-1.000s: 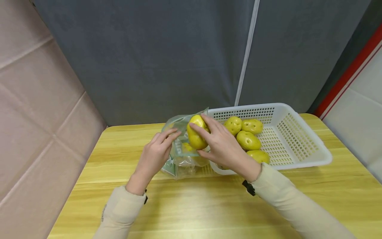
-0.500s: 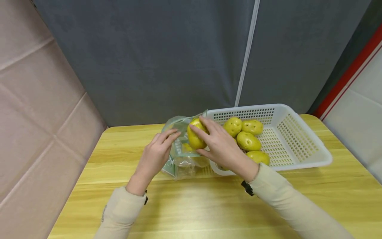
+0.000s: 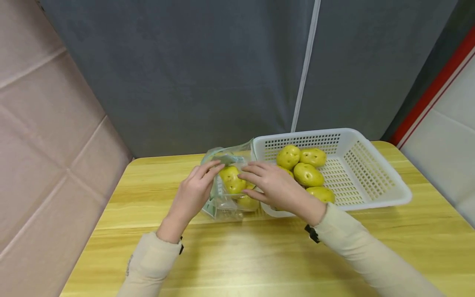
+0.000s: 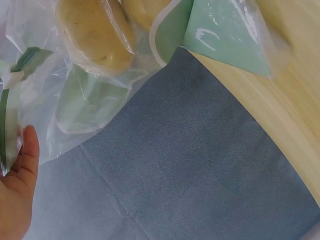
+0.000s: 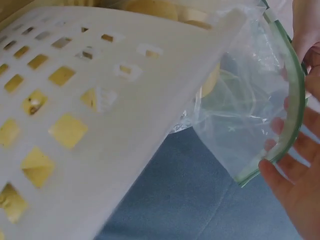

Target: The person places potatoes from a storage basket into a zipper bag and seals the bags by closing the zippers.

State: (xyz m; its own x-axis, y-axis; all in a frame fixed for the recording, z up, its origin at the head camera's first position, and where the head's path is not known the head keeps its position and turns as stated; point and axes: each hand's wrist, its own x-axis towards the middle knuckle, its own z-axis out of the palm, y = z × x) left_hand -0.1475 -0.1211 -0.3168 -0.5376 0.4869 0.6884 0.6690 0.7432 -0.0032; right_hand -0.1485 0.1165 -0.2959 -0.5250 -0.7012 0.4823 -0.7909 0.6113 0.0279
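Clear plastic bag with green trim (image 3: 225, 203): on the pale wooden table (image 3: 237, 255), just beside the white perforated plastic basket (image 3: 378, 169). Several yellow, glossy, oval potatoes lie inside, the topmost (image 3: 231, 180) near the mouth. Your left hand (image 3: 193, 187) pinches the rim. Your right hand (image 3: 272, 183) has fingers spread at the mouth, no potato held; whether they press the rim, you can't tell from here.

Handling, judged: film light, limp, likely to fold shut if released; hold the stiffer green strip, not the wall. Potatoes firm, probably slick, not fragile; cup round the middle, thumb opposite fingers.
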